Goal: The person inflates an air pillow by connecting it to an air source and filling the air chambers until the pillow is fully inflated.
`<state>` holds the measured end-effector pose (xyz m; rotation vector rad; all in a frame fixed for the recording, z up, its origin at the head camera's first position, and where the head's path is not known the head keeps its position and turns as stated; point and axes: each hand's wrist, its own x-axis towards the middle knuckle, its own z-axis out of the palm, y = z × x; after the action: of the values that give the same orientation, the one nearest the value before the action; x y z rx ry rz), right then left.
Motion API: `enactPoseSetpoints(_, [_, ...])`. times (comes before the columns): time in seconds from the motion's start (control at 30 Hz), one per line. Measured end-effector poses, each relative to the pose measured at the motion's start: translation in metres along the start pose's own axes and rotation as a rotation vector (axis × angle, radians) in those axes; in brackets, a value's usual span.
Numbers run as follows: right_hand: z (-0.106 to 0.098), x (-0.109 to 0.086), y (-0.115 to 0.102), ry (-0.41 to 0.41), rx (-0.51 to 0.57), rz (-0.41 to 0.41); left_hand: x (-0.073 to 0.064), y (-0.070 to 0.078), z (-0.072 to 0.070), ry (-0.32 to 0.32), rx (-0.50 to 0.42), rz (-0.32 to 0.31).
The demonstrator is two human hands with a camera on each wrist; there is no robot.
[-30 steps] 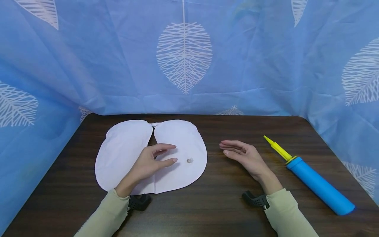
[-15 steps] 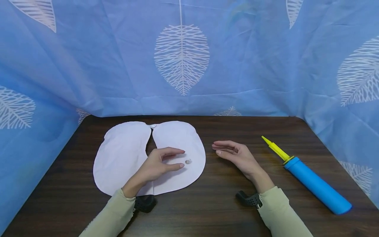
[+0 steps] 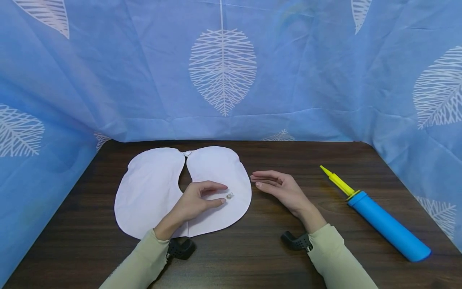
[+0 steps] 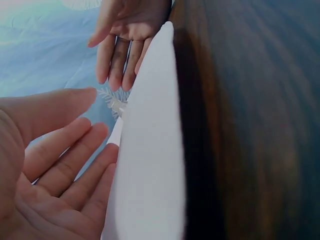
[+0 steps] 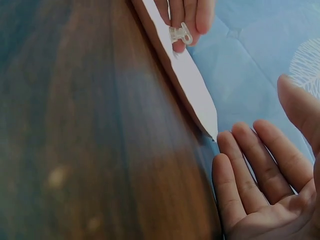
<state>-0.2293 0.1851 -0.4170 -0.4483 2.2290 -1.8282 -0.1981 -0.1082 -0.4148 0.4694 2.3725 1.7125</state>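
Observation:
A flat white inflatable neck pillow (image 3: 148, 188) lies on the table, its two lobes joined by a small tab at the back. From its right lobe sticks up a clear plastic air valve (image 3: 229, 196), seen closer as a valve with a looped cap (image 5: 180, 34) in the right wrist view. My left hand (image 3: 195, 202) hovers over the right lobe, thumb and fingers parted on the near side of the valve, holding nothing. Just off the pillow's right edge, my right hand (image 3: 279, 188) is held with relaxed fingers and an empty palm.
A hand pump (image 3: 390, 226) with a blue barrel and yellow nozzle lies slantwise on the right of the dark wooden table (image 3: 238, 265). Blue cloth (image 3: 151, 80) with white leaf prints hangs behind and on both sides.
My left hand has moved right across the pillow, its fingertips now close to the valve. My right hand has come left, up to the pillow's edge. Pillow and pump stay put.

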Motion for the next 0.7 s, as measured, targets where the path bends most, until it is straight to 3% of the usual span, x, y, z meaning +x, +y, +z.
enactPoseSetpoints(0.23, [0.0, -0.002, 0.001, 0.005, 0.001, -0.002, 0.0, -0.005, 0.004, -0.001, -0.015, 0.027])
enactPoseSetpoints(0.33, [0.0, -0.002, 0.002, -0.001, 0.007, -0.003, -0.004, 0.005, 0.005, -0.002, -0.006, 0.026])
enactPoseSetpoints(0.43, [0.001, -0.003, 0.001, -0.004, 0.007, 0.008, -0.005, 0.004, 0.004, -0.004, -0.005, 0.03])
enactPoseSetpoints(0.57, [0.004, -0.003, -0.001, -0.006, 0.012, 0.021, -0.002, -0.009, 0.003, 0.0, 0.012, 0.038])
enactPoseSetpoints(0.7, [0.006, -0.003, -0.001, -0.02, 0.038, 0.021, -0.003, -0.009, 0.004, 0.012, 0.028, 0.018])
